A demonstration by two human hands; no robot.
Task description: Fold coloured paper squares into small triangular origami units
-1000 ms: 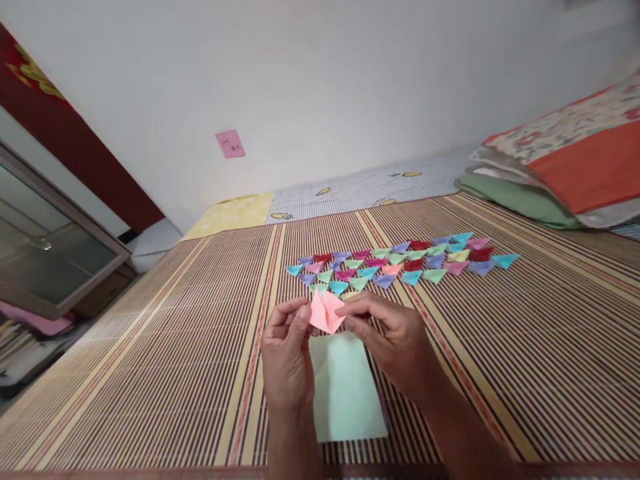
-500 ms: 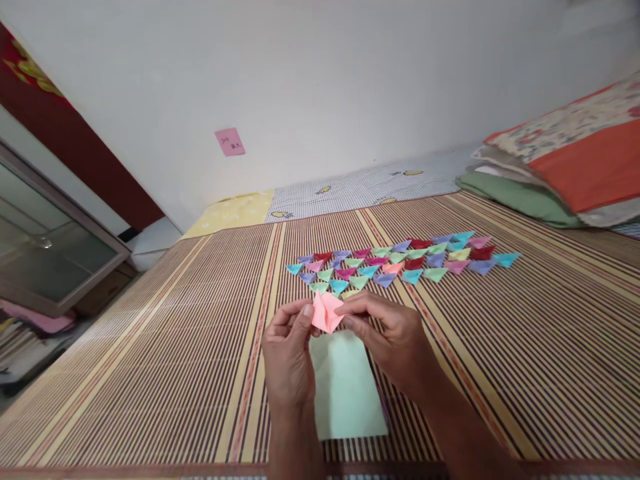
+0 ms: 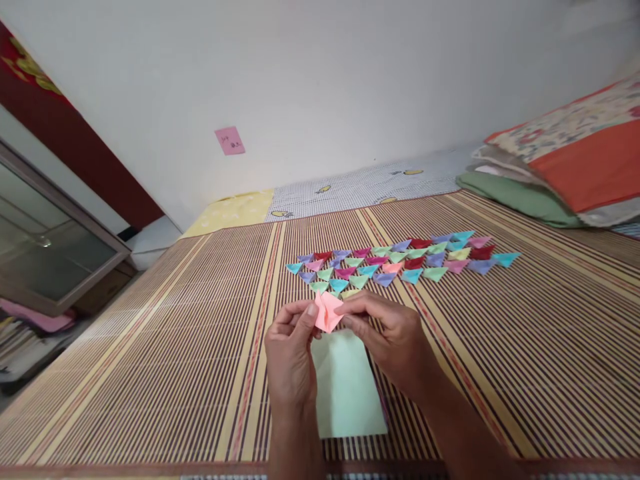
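Observation:
A small folded piece of salmon-pink paper is held up between my two hands, with creases and a raised fold down its middle. My left hand pinches its left edge, the thumb lying on the near face. On the opposite edge, the thumb and index finger of my right hand close on the paper. Below it lies a pale green sheet of paper, with darker edges showing along its right side. Just beyond my hands, several small folded paper pieces in many colours lie in rows.
A striped bamboo mat covers the bed. Patterned cloth runs along the wall at the back. Folded bedding and an orange pillow are piled at the right. A pink note is on the wall, and a glass-paned door stands left.
My left thumb and hand have shifted slightly to the right along the pink paper. My right hand keeps almost the same pinch, and the rows of folded pieces have not moved.

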